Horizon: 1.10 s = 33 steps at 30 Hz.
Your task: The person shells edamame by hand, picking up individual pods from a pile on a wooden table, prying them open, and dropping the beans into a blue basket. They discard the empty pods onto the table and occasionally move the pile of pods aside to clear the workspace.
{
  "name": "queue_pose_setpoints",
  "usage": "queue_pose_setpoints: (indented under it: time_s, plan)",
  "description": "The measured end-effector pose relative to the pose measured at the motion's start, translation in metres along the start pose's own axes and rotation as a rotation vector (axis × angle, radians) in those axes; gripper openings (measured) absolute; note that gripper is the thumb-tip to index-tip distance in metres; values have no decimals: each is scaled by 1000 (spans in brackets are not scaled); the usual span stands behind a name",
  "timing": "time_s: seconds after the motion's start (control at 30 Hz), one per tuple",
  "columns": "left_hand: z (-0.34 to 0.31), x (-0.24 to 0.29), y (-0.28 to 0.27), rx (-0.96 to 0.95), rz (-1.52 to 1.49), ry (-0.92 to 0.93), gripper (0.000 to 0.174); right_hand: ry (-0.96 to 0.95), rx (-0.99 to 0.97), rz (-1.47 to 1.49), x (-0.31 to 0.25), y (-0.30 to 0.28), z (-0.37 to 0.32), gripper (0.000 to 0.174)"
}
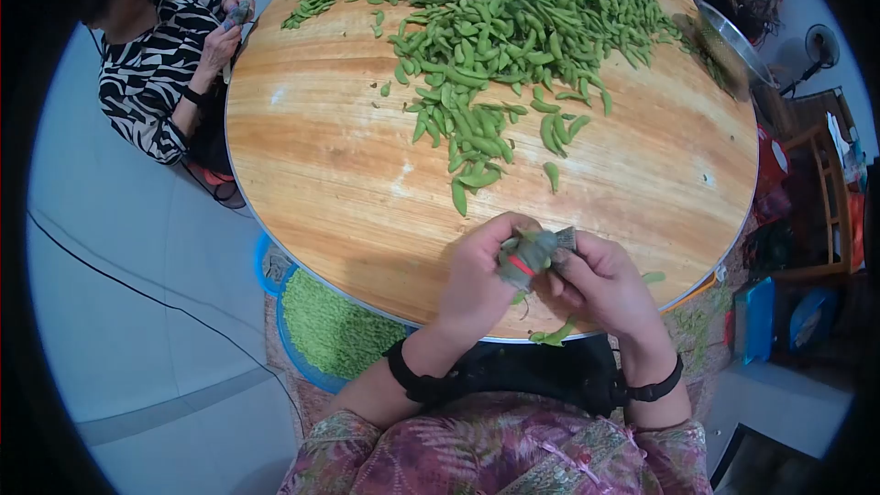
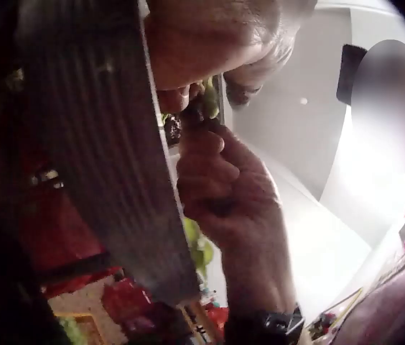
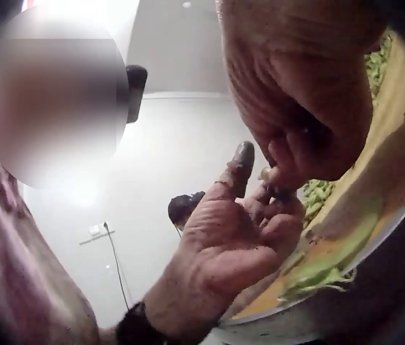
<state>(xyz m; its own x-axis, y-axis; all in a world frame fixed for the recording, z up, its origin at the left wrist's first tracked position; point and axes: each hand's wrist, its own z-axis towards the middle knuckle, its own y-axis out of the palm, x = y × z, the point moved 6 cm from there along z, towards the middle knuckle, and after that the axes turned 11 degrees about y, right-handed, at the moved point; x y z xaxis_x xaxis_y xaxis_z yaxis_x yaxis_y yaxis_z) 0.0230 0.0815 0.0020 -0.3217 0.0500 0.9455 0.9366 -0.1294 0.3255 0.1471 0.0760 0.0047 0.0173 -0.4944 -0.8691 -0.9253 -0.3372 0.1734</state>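
Observation:
Over the table's near edge, the left hand point(image 1: 478, 277) and right hand point(image 1: 610, 289) meet with curled fingers. A small green pod point(image 2: 211, 106), partly hidden, is pinched between their fingertips in the left wrist view. A grey-green cover with a red band point(image 1: 521, 264) is on the left hand's digits. At the right hand's fingertips is a grey ribbed piece point(image 1: 566, 238). In the right wrist view the left thumb point(image 3: 242, 162) stands up, dark-tipped, beside the right hand point(image 3: 296, 86). Loose pods point(image 1: 553, 336) lie just below the hands at the edge.
A large heap of green pods point(image 1: 513, 18) covers the far part of the round wooden table point(image 1: 321, 147). A blue-rimmed basin of shelled beans point(image 1: 335, 325) stands below left. Another person point(image 1: 151, 64) sits at the left; a metal bowl point(image 1: 729, 41) is at the far right.

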Motion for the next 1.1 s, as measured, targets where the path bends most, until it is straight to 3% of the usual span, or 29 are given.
queue_pose_setpoints:
  time_s: [0.03, 0.17, 0.27, 0.33, 0.4, 0.43, 0.5, 0.57, 0.67, 0.7, 0.77, 0.87, 0.93, 1.0, 1.03, 1.1]
  plan:
    - [1, -3, 2, -4, 6, -2, 12, -101, 89, -119, -2, -3, 0, 13]
    - [5, 0, 3, 28, 163, 92, 17, -163, 213, -302, -11, -6, -2, 12]
    - [4, 2, 2, 36, 195, 125, 18, 3, 150, -63, -4, -9, 2, 11]
    - [4, 0, 1, 28, 226, 164, 18, 123, 20, 290, 7, -7, 5, 10]
    - [3, 6, 2, 23, 398, 358, 17, 149, -22, 359, 10, -6, 4, 9]
    - [2, 8, 3, 30, 395, 362, 17, 174, -67, 432, 11, -4, 4, 8]
    - [2, 0, 5, 50, 128, 155, 15, 179, -73, 379, 11, -6, 4, 10]
    - [3, -4, 3, 81, 96, 127, 13, 181, -81, 326, 12, -4, 6, 12]
    - [2, -17, 0, 113, -66, 75, 18, -164, 95, -446, -6, -8, 6, 15]
    - [2, -20, 0, 103, -194, 49, 22, -171, 85, -453, -17, -13, 7, 15]
    - [4, -18, -3, 136, -224, 51, 23, -291, 143, -844, -52, -17, 9, 14]
    - [2, -18, -1, 109, -269, 41, 25, -489, 386, -1229, -86, -38, 33, 19]
    - [1, -15, 6, 65, -282, 47, 27, -527, 319, -1327, -76, -45, 53, 20]
    - [-9, -15, 17, -15, 11, -31, 26, -525, 214, -1565, -71, -39, 55, 19]
    - [-12, -14, 19, -10, 11, -31, 26, -528, 208, -1565, -73, -36, 51, 19]
    - [-19, -8, 29, -163, 338, 45, 20, -466, 157, -1688, -66, -31, 48, 17]
